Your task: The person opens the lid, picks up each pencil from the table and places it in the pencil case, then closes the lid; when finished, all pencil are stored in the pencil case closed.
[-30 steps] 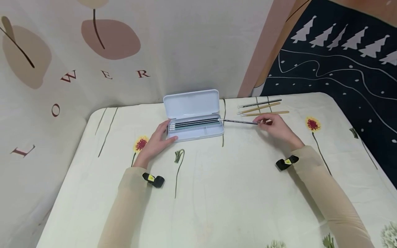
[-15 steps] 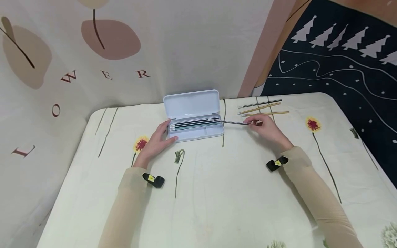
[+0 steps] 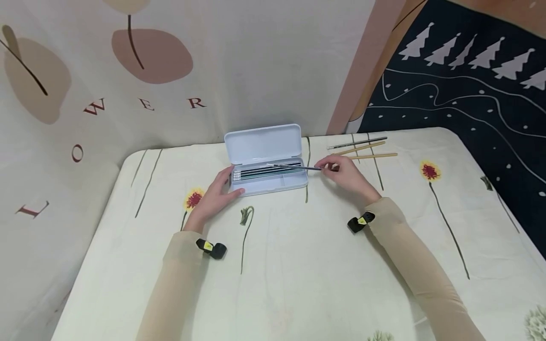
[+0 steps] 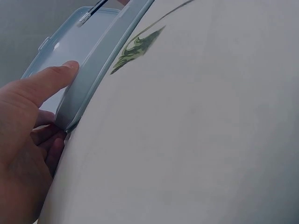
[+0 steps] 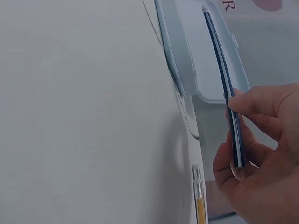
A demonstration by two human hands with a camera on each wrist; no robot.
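A pale blue pencil case (image 3: 262, 144) lies with its lid raised at the back middle of the table. Several dark pencils (image 3: 251, 173) with white eraser ends rest side by side in its long compartment. My left hand (image 3: 215, 195) grips the case's left end; in the left wrist view the thumb (image 4: 58, 79) crosses the rim and the other fingers curl at the corner. Right of the case, my right hand (image 3: 346, 176) pinches a dark striped pencil (image 5: 222, 60) near its plain end. That pencil's eraser end points left, over the case's compartment.
Right of the case lie a dark pencil (image 3: 362, 142) and two yellow-brown pencils (image 3: 377, 156), near the table's back edge. A flower-printed cloth (image 3: 298, 265) covers the table. Patterned fabric (image 3: 273, 61) hangs behind it.
My right hand has moved left with the pencil, bringing its eraser end from the case's right edge to over the middle of the compartment. My left hand stays on the case.
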